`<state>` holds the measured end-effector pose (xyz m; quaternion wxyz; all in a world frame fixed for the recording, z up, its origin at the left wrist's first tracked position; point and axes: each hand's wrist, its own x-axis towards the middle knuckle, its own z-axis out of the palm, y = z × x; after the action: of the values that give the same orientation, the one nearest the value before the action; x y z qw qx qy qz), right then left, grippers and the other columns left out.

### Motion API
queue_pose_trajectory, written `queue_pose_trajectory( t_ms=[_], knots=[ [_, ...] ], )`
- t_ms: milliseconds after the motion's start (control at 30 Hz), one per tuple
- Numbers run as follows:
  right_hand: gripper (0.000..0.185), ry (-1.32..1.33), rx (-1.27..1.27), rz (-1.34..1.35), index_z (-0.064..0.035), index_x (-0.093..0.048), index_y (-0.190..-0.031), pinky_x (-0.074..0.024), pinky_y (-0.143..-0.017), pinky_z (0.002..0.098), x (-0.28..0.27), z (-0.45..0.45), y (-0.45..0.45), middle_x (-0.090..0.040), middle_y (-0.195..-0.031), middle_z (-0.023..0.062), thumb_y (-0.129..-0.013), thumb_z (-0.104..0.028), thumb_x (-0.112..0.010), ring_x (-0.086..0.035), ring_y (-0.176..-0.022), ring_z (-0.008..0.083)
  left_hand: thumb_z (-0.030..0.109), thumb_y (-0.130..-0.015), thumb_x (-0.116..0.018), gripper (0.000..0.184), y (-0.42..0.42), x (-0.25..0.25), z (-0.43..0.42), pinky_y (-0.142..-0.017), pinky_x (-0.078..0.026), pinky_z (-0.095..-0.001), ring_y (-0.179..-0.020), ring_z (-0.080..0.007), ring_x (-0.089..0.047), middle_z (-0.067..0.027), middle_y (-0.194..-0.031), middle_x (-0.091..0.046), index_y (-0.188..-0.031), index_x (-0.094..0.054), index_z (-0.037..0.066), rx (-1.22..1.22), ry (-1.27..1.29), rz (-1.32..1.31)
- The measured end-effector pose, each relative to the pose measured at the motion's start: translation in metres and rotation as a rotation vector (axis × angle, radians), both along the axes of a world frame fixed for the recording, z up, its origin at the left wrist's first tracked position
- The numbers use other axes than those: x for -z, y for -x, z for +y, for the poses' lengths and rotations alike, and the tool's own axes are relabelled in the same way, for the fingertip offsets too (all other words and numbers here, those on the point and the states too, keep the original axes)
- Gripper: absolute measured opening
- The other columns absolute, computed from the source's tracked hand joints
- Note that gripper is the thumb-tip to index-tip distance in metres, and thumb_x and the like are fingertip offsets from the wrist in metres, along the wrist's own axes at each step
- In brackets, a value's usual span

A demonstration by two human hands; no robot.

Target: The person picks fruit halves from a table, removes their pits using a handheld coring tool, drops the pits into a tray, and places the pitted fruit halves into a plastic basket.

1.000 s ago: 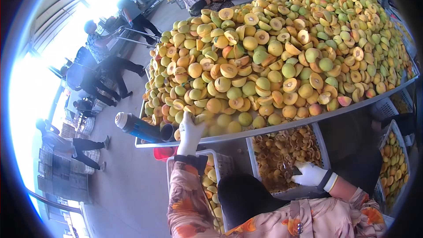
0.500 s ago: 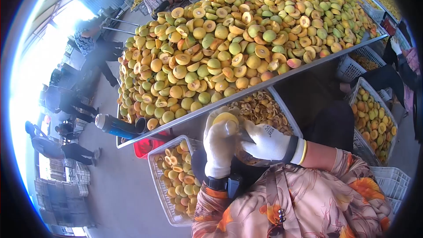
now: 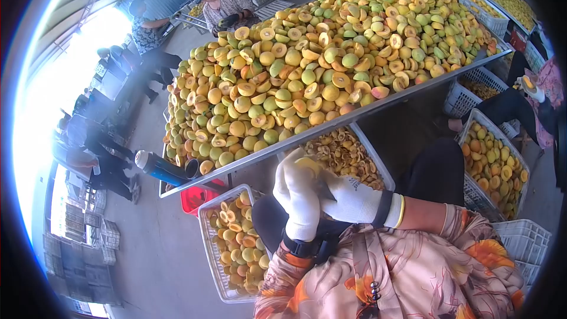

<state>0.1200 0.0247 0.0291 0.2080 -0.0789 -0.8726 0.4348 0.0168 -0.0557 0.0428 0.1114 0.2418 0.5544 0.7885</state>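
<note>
My left hand (image 3: 298, 195), in a white glove, is wrapped round a yellow fruit half (image 3: 307, 167) in front of my chest. Against it is my right hand (image 3: 354, 199), also gloved, its fingers closed and blurred; what it grips is too hidden to name. Beyond both hands lies a large heap of halved fruit (image 3: 283, 88) on a metal-edged table (image 3: 331, 124). Below the table edge, a crate (image 3: 378, 159) holds brown, scooped-looking fruit pieces. Fruit halves fill another white crate (image 3: 215, 260) to the left of my knees.
A blue flask (image 3: 159, 167) lies at the table's left corner above a red container (image 3: 198, 198). More fruit fills a crate (image 3: 469, 177) at the right. A person (image 3: 227, 6) sits across the heap; other people stand at the left, and a co-worker sits at the far right.
My left hand has come from the heap to my chest, now round a fruit half. My right hand has risen from the brown pieces to meet it. The camera view has shifted.
</note>
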Motion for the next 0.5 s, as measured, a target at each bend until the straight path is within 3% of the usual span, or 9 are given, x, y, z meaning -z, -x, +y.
queue_pose_trajectory(
  t_ms=[133, 233, 433, 500],
  knots=[
    [0.03, 0.102, -0.078, 0.163, -0.0001, -0.058, -0.116, -0.0546, -0.069, 0.0431, -0.009, 0.0, 0.003, -0.071, -0.089, 0.0172, -0.091, -0.013, -0.068, -0.071, -0.076, 0.0373, 0.037, -0.108, -0.048, 0.046, 0.0, -0.007, -0.002, -0.072, -0.054, -0.0271, -0.079, -0.0176, -0.068, -0.0139, -0.092, -0.073, -0.114, -0.067, -0.004, -0.019, 0.027, -0.026],
    [0.03, 0.134, -0.102, 0.044, -0.0008, -0.058, -0.117, -0.0546, -0.071, 0.0427, -0.001, 0.002, 0.007, -0.071, -0.091, 0.0181, -0.091, -0.011, -0.067, -0.071, -0.081, 0.0366, 0.046, -0.103, -0.056, 0.054, 0.006, -0.007, -0.007, -0.066, -0.054, -0.0243, -0.078, -0.0143, -0.067, -0.0136, -0.096, -0.074, -0.122, -0.064, -0.004, 0.058, -0.033, -0.032],
    [0.029, 0.007, 0.032, 0.048, -0.0016, -0.058, -0.117, -0.0542, -0.07, 0.0411, 0.002, -0.005, 0.012, -0.07, -0.091, 0.0173, -0.091, -0.011, -0.066, -0.072, -0.083, 0.0337, 0.041, -0.105, -0.056, 0.05, 0.003, -0.019, -0.006, -0.07, -0.055, -0.0265, -0.08, -0.0155, -0.067, -0.0142, -0.1, -0.073, -0.122, -0.064, -0.005, 0.037, -0.093, -0.089],
    [0.027, 0.002, 0.045, 0.138, 0.0, -0.054, -0.112, -0.0522, -0.061, 0.0488, 0.005, -0.007, 0.016, -0.068, -0.079, 0.0219, -0.091, -0.013, -0.064, -0.068, -0.071, 0.0402, 0.041, -0.105, -0.056, 0.05, 0.005, -0.011, -0.004, -0.072, -0.055, -0.0275, -0.082, -0.0164, -0.068, -0.0144, -0.1, -0.073, -0.122, -0.064, -0.005, -0.014, -0.078, -0.042]
  ],
)
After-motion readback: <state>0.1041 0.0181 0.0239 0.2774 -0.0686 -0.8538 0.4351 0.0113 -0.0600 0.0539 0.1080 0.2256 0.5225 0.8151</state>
